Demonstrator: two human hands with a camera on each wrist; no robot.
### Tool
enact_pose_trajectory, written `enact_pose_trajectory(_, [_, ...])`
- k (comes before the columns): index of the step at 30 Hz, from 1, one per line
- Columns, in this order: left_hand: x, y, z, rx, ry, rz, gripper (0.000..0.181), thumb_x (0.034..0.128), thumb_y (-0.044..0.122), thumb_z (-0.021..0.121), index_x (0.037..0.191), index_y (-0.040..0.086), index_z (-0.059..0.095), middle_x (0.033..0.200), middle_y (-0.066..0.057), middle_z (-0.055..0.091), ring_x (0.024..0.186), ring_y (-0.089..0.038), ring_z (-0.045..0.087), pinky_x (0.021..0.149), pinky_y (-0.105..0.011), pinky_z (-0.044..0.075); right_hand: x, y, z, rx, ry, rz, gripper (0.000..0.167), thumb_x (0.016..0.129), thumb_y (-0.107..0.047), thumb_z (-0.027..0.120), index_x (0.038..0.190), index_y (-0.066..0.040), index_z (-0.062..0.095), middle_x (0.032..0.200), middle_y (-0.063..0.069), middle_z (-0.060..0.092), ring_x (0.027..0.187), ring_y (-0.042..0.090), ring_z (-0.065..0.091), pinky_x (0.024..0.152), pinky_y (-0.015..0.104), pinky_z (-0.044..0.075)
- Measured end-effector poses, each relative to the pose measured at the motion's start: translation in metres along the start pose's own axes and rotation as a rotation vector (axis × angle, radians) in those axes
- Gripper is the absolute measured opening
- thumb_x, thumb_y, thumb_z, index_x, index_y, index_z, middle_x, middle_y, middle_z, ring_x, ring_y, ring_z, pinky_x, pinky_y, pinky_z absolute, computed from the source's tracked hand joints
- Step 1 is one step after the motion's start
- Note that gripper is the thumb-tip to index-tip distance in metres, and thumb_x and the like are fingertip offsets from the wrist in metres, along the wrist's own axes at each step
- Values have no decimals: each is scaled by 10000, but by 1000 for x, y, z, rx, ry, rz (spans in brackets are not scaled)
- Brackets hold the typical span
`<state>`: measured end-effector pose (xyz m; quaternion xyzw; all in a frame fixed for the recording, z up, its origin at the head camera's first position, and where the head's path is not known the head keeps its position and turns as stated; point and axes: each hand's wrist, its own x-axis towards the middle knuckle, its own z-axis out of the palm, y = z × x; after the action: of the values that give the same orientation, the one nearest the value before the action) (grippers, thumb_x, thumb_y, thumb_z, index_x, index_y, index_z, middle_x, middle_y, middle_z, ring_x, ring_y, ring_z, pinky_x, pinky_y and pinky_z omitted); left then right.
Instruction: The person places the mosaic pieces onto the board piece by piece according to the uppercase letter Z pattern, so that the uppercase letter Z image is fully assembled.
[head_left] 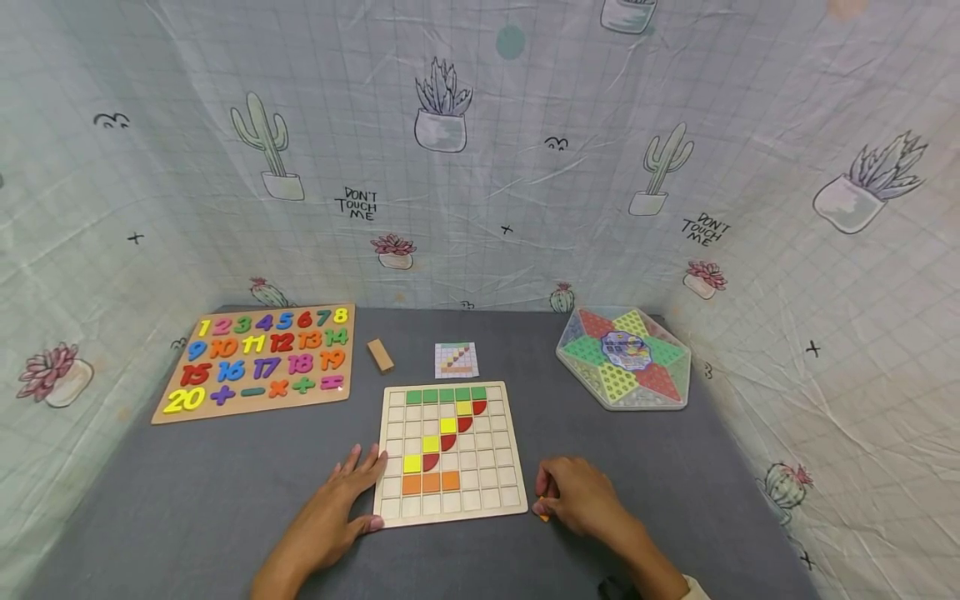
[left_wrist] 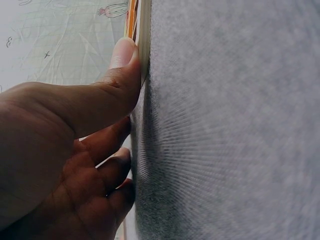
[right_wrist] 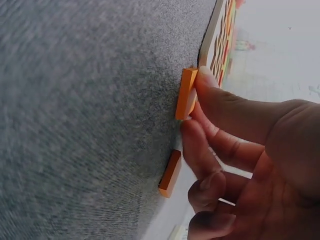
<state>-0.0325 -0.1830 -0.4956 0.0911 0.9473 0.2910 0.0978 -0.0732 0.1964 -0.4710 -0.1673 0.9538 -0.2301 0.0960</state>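
Observation:
A wooden grid board (head_left: 486, 458) lies flat on the table, holding green squares (head_left: 447, 395), yellow squares (head_left: 431, 444), red quarter-circles (head_left: 447, 442) and three orange squares (head_left: 431, 482) in a low row. My left hand (head_left: 333, 500) rests along the board's left edge, fingers spread and thumb touching the near corner. Just right of the board, my right hand (head_left: 581, 497) pinches an orange square tile (right_wrist: 187, 94) between thumb and fingers, low over the table. A second orange tile (right_wrist: 170, 174) lies on the table beside those fingers; in the head view the hand hides it.
Behind the board lie a pattern card (head_left: 456, 360) and a small wooden block (head_left: 380, 355). A number puzzle board (head_left: 258, 358) is at the back left, a hexagonal game box (head_left: 625, 358) at the back right. Printed cloth (head_left: 480, 183) walls in the table.

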Motion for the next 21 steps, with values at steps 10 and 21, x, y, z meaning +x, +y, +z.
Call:
enact_pose_trajectory(10, [0,1,1,-6,1,-16,901,820,184,901,1610,111,473,1721,-109,357,1639,-430,196,1300,-680,201,3,4,-4,72,-83,-21,306,799,-259,940,752,-255,637,674,-125,552,612,32,493,534,242,407])
enact_pose_trajectory(21, [1,0,1,6,-15,-34,927,834,184,895,1636,139,431,1732,-99,317,1645,-418,169,1300,-675,179,20,-12,-3,195,-36,-67,182,879,-237,877,803,-252,713,670,-145,621,622,8,526,605,220,430])
